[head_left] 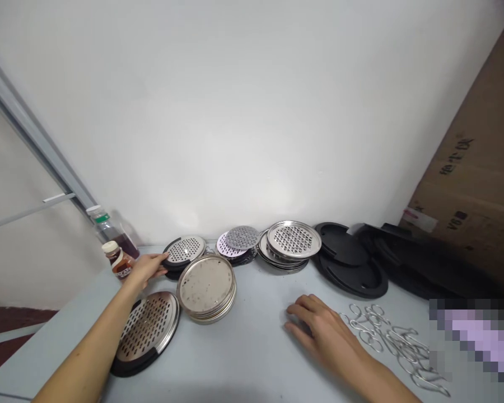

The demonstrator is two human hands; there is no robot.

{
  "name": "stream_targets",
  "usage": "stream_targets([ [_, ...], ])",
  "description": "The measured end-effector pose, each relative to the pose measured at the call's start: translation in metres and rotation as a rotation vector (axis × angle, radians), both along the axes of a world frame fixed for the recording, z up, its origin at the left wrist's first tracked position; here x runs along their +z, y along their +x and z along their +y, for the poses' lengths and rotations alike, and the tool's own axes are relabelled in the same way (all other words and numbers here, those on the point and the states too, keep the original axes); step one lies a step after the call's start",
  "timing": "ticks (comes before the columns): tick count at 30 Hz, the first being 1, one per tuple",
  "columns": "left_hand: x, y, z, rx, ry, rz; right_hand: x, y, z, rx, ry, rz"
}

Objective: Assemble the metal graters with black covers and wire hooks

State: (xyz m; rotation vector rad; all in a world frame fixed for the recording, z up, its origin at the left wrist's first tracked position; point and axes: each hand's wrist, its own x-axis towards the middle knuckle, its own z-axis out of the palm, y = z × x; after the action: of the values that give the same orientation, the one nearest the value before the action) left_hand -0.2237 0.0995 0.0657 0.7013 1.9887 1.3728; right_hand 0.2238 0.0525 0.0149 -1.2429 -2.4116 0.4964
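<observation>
My left hand (148,268) reaches to the back left, its fingers pinched at the black rim of a round metal grater (185,249) on top of a small stack; the fingertips are partly hidden. Below my left forearm lies a larger round grater (149,327) with a black rim. A stack of plain round metal discs (206,284) stands just right of these graters. My right hand (319,324) rests on the table, palm down, thumb apart and fingers loosely bent, holding nothing. Beside it lies a loose heap of bent wire hooks (388,336).
Along the wall stand small grater plates (242,238), a stack of round graters (294,240) and black round plastic bases (348,260). A black tray-like piece (424,263) lies farther right, before cardboard boxes (470,184). Two bottles, one brown (120,260), one green-banded (113,232), stand back left.
</observation>
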Motion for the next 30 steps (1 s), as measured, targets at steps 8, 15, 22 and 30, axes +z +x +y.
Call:
stream_targets([
  [8, 0.006, -0.005, -0.001, -0.026, -0.113, 0.243, -0.002, 0.001, -0.001, 0.042, 0.089, -0.013],
  [15, 0.026, 0.014, -0.012, -0.125, -0.063, 0.633, -0.004, 0.004, -0.001, 0.052, 0.027, -0.023],
  [22, 0.020, 0.067, -0.033, -0.403, -0.065, 0.805, -0.011, 0.015, -0.020, 0.123, -0.122, -0.106],
  [30, 0.011, 0.070, -0.028, -0.392, -0.088, 0.966, -0.020, 0.020, -0.036, 0.057, -0.012, -0.099],
])
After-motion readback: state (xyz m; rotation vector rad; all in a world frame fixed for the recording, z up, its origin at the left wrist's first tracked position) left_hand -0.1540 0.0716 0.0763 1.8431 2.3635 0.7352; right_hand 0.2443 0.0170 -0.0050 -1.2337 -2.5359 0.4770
